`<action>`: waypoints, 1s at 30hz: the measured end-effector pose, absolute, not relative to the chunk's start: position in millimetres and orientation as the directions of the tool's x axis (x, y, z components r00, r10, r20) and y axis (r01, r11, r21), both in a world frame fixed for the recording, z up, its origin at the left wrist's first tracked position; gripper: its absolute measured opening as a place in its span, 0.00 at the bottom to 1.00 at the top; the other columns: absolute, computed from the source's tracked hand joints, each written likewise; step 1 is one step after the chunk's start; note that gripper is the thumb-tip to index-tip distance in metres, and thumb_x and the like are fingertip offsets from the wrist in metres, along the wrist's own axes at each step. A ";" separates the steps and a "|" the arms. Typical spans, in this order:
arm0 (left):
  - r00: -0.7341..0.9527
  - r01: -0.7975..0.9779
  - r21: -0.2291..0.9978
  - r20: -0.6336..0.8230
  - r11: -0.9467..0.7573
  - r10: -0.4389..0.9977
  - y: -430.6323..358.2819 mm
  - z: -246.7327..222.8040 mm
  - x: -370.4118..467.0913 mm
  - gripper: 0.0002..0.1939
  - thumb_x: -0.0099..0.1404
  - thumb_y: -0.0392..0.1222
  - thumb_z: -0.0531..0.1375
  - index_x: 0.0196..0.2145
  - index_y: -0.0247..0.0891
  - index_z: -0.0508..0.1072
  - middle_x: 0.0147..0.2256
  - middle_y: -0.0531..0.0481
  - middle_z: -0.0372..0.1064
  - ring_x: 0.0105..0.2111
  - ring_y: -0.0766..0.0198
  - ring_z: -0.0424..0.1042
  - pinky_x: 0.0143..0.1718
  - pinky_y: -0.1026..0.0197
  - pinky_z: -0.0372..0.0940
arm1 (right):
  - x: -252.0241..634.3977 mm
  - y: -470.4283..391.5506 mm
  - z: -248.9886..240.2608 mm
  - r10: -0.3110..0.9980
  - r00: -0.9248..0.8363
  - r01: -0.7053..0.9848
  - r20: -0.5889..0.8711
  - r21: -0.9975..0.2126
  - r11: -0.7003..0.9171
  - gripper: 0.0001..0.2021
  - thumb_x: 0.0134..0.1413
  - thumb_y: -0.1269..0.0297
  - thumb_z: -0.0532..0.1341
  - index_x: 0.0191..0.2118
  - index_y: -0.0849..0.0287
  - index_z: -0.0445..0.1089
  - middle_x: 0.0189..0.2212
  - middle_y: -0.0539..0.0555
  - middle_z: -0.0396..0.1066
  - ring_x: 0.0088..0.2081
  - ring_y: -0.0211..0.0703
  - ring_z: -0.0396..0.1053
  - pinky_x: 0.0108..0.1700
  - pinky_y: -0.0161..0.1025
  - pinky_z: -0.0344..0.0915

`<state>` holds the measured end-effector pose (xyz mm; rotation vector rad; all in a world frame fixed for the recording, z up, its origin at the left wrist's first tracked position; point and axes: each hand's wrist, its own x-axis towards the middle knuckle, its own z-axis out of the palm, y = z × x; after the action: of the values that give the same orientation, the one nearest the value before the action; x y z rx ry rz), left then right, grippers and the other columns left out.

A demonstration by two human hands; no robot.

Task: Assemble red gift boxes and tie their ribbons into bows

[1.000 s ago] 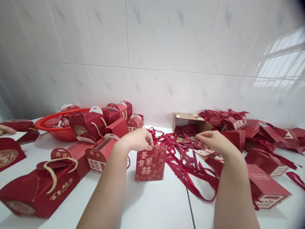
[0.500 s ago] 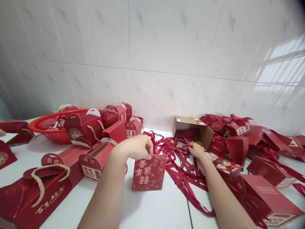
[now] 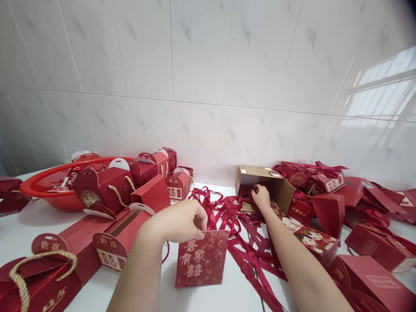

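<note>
My left hand (image 3: 186, 221) pinches the top edge of a red gift box (image 3: 203, 262) with gold lettering, which stands upright on the white table. Inside the mouth of an open cardboard box (image 3: 282, 193) is my right hand (image 3: 261, 198), its fingers closed on dark red ribbon (image 3: 247, 193). Most of the ribbon at those fingertips is hidden. More loose red ribbons (image 3: 245, 255) spill from the carton across the table, right of the gift box.
On the left are several red gift boxes (image 3: 112, 251) with rope handles and a red plastic basket (image 3: 61, 201). Ribbon-tied red boxes (image 3: 328, 180) are piled on the right. A tiled wall (image 3: 201, 130) rises behind the table.
My right hand has moved from the ribbons at the carton's front up into its opening. The left hand still holds the gift box. The view has shifted slightly; a hand at far left has gone.
</note>
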<state>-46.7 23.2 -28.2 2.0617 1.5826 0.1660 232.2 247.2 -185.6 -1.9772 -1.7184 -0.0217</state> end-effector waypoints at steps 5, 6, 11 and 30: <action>0.267 0.863 0.492 -0.245 -0.118 0.932 23.1 -31.3 -49.1 0.05 0.52 0.40 0.59 0.28 0.41 0.74 0.27 0.54 0.73 0.29 0.61 0.72 0.24 0.65 0.59 | 215.2 259.4 -185.7 0.903 0.135 0.968 0.409 -0.247 -0.033 0.15 0.62 0.61 0.57 0.53 0.57 0.65 0.54 0.58 0.64 0.49 0.47 0.67 0.50 0.49 0.67; 0.265 0.862 0.494 -0.250 -0.112 0.931 23.0 -31.2 -49.1 0.05 0.52 0.40 0.59 0.28 0.42 0.74 0.27 0.54 0.73 0.29 0.61 0.72 0.24 0.65 0.59 | 215.4 260.5 -186.8 0.910 0.116 0.975 0.399 -0.220 -0.027 0.15 0.62 0.61 0.57 0.53 0.57 0.65 0.54 0.58 0.64 0.50 0.47 0.67 0.50 0.50 0.67; 0.268 0.863 0.493 -0.262 -0.110 0.927 22.4 -28.7 -49.2 0.04 0.52 0.40 0.59 0.28 0.42 0.74 0.27 0.54 0.73 0.29 0.62 0.72 0.24 0.65 0.59 | 230.1 257.9 -192.9 0.945 0.073 0.994 0.318 -0.099 -0.044 0.17 0.61 0.60 0.58 0.53 0.58 0.64 0.53 0.58 0.65 0.49 0.48 0.68 0.49 0.51 0.67; 0.330 0.857 0.475 -0.207 -0.200 0.921 27.0 -29.8 -51.5 0.06 0.51 0.42 0.60 0.27 0.40 0.75 0.29 0.52 0.73 0.29 0.62 0.71 0.25 0.65 0.58 | 255.4 178.7 -196.0 0.986 -0.141 0.987 0.090 -0.069 0.147 0.20 0.61 0.60 0.58 0.58 0.57 0.61 0.57 0.58 0.61 0.55 0.53 0.63 0.55 0.58 0.61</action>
<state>-51.5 27.0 -29.8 2.0899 1.5573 0.1652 255.4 178.7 -196.0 -1.9804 -2.2903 -0.0105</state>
